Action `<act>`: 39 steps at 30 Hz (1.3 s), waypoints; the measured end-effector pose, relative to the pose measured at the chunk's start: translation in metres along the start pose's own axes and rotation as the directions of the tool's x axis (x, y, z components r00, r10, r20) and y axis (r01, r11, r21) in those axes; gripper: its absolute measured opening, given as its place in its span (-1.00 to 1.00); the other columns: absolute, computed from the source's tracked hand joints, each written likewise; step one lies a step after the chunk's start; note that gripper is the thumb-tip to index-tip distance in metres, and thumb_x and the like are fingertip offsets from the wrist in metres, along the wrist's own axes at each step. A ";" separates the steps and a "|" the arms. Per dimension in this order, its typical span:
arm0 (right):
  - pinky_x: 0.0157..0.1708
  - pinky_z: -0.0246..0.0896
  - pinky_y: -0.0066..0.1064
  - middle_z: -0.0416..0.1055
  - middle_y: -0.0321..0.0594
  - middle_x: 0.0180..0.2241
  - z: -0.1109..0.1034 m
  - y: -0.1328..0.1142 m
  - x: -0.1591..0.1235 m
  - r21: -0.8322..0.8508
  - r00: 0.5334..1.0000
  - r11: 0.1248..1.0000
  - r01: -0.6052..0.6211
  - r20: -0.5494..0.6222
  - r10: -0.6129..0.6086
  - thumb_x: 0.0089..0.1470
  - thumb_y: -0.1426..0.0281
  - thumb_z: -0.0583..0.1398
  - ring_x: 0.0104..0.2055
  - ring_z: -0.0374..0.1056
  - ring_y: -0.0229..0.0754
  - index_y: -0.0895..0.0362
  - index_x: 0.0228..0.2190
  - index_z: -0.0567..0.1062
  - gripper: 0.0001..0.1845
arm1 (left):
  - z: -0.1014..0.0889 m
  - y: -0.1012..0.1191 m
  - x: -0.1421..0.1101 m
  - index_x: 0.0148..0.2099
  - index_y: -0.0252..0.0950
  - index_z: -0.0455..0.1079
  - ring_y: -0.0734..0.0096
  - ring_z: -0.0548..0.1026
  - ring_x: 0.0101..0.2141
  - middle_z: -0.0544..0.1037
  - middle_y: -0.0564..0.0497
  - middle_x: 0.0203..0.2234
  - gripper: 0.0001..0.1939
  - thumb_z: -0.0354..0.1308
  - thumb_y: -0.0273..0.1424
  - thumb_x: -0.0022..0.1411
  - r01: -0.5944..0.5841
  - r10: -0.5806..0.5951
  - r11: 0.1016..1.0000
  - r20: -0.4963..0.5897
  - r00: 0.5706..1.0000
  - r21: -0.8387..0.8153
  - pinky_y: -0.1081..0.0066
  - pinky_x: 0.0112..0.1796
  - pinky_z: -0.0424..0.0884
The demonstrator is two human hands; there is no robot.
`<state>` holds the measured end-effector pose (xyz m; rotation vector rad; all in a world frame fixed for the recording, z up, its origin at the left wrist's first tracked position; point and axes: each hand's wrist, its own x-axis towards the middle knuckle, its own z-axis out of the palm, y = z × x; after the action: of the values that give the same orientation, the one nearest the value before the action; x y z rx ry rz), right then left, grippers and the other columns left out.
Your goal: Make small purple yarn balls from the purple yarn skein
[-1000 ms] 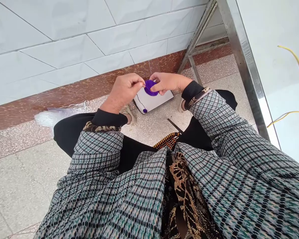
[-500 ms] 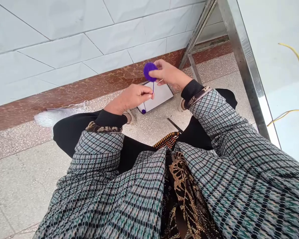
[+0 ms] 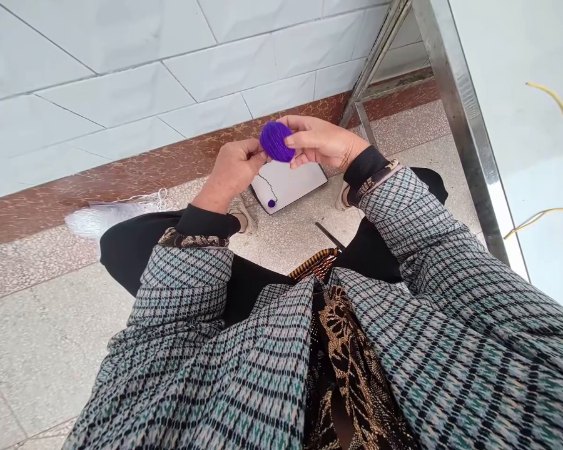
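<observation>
Right hand (image 3: 318,141): holding purple ball (image 3: 274,140), mostly wound I reckon
Left hand (image 3: 237,165): pinched narrow on strand (image 3: 269,184), looks like
Small ball (image 3: 271,204): bit unwound, I'd guess

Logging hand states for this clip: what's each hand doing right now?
Left hand: pinched closed beside the purple yarn ball; what it grips can't be told.
Right hand: closed, holding the purple yarn ball.

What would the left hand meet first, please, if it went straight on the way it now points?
Likely the purple yarn ball, held in the right hand; the left hand seems at its edge, though depth is unclear.
</observation>
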<state>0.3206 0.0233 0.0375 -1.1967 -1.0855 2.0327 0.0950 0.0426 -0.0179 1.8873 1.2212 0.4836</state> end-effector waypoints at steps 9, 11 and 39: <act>-0.53 0.30 -0.58 0.45 -0.34 -0.35 -0.002 0.013 0.019 -0.352 0.940 0.929 -0.112 -0.341 -0.015 0.15 0.65 0.37 -0.45 0.34 -0.32 0.06 -0.21 0.34 -0.63 | 0.002 0.021 -0.014 -0.29 -0.28 0.57 0.41 0.42 -0.43 0.56 0.03 -0.46 -0.79 0.13 -0.32 0.27 -0.162 0.153 0.987 0.281 0.947 0.011 0.37 -0.31 0.33; -0.56 0.29 -0.57 0.45 -0.33 -0.37 -0.007 0.018 0.022 -0.452 0.973 0.882 -0.132 -0.228 0.029 0.06 0.64 0.41 -0.44 0.36 -0.30 0.08 -0.23 0.39 -0.62 | -0.006 0.020 -0.013 -0.29 -0.26 0.55 0.37 0.48 -0.36 0.61 0.00 -0.38 -0.82 0.13 -0.34 0.26 -0.173 0.167 0.985 0.163 0.973 0.026 0.35 -0.25 0.38; -0.39 0.47 -0.54 0.57 -0.27 -0.22 -0.001 0.012 0.009 -0.343 0.997 0.936 -0.076 -0.001 0.081 0.00 0.57 0.38 -0.22 0.52 -0.18 0.06 -0.16 0.50 -0.64 | -0.007 -0.006 0.005 -0.28 -0.24 0.54 0.43 0.40 -0.45 0.55 0.07 -0.48 -0.86 0.15 -0.38 0.25 -0.037 0.033 0.999 -0.107 0.994 -0.039 0.36 -0.35 0.33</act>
<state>0.3169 0.0237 0.0228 -1.4170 -1.4650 1.9643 0.0890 0.0506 -0.0195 1.8709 1.2388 0.6306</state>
